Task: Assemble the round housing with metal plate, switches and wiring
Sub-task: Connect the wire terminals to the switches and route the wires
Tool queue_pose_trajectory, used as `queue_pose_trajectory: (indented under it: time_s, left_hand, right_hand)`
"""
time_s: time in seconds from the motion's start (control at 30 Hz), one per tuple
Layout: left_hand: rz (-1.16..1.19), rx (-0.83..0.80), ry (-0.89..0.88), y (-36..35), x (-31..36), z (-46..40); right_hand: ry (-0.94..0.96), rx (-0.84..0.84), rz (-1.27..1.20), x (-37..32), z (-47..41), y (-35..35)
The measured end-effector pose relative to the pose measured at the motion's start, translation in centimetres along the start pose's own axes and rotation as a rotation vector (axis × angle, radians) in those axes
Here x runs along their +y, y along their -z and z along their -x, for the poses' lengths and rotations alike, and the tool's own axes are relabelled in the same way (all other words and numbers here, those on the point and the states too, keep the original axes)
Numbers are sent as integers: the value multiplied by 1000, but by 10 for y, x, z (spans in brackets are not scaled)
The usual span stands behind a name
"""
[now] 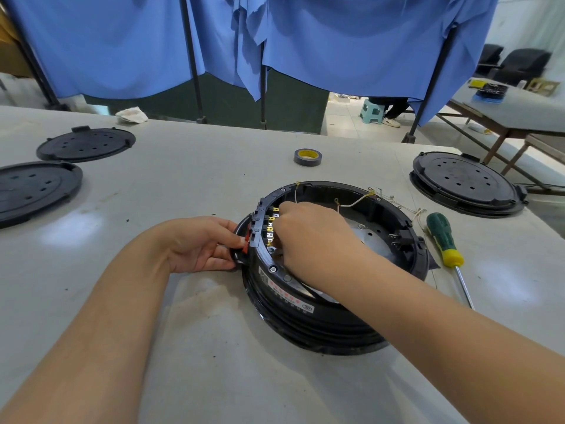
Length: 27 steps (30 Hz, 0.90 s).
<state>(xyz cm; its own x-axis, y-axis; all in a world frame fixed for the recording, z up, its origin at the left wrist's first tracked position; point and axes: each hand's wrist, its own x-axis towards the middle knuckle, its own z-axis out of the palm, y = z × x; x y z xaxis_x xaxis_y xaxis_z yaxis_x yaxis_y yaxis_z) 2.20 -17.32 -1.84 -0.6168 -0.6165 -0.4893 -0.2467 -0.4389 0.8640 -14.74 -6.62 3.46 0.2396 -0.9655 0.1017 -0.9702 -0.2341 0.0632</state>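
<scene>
- Round housing (305, 313): black, open side up, standing on the grey bench (189, 332) right of its middle, nearer the near edge than the far one; a label with red and white print runs along its near outer wall.
- Metal plate (365, 237): silvery, lying in the bottom of the housing, partly hidden by the right hand.
- Switches (273, 228): a row of small yellow-and-white parts set along the inside of the housing's left wall, by a black bracket with a red piece.
- Wiring (354, 203): pale leads with yellow ends rising from the housing's far side; more leads trail over its right rim onto the bench.
- Left hand (201, 244): at the outside of the housing's left wall, fingers curled, the grip closed on the black-and-red bracket.
- Right hand (308, 237): reaching inside the housing, fingers bent down at the row of switches; what its grip has hold of cannot be told.
- Screwdriver (444, 240): green and yellow handle, lying just right of the housing, shaft toward the near edge.
- Tape roll (307, 157): grey, yellow core, beyond the housing toward the far edge.
- Black round covers: two at the left edge (85, 144) (33, 191), one toward the far right corner (464, 182).
- Crumpled cloth (131, 115): at the far edge, left.
</scene>
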Motion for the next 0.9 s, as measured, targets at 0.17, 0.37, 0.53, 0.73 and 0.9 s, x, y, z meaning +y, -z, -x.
queue_pose_trajectory:
  time_s: [0.17, 0.37, 0.53, 0.73, 0.9]
  left_hand:
    - [-8, -3, 6, 0, 0, 1]
    - [-2, 2, 6, 0, 1, 2]
    - [-11, -9, 12, 0, 1, 3]
    - [-11, -12, 14, 0, 1, 3]
    - [-40, -9, 10, -3, 0, 5]
  right_hand:
    - [10, 4, 43, 3, -1, -3]
    - [-84, 41, -206, 16, -1, -9]
    - [-125, 81, -434, 27, 6, -7]
    - [-63, -33, -517, 32, 15, -4]
    - [-40, -104, -445, 30, 14, -5]
